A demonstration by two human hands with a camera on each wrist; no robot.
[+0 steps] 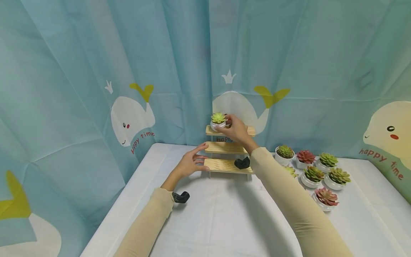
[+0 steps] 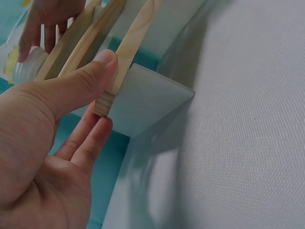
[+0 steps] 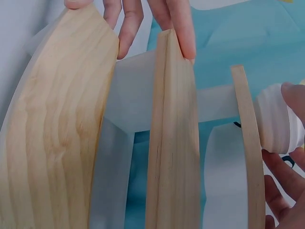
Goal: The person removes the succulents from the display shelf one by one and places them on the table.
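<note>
Succulent pot (image 1: 218, 121) in right hand (image 1: 236, 129) grip tops three-shelf rack (image 1: 226, 165); left hand (image 1: 189, 163) pinches it; seven pots (image 1: 313, 167) aside.

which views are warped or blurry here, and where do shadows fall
Head view: wide-angle bend, the table edges splay outward; soft even light, faint shadows under both arms. Left wrist view: the left hand fills the frame, slightly soft, with a dim shadow on the cloth beside the wooden shelf. Right wrist view: shelf boards bow strongly; the white pot at the right edge is blurred.
</note>
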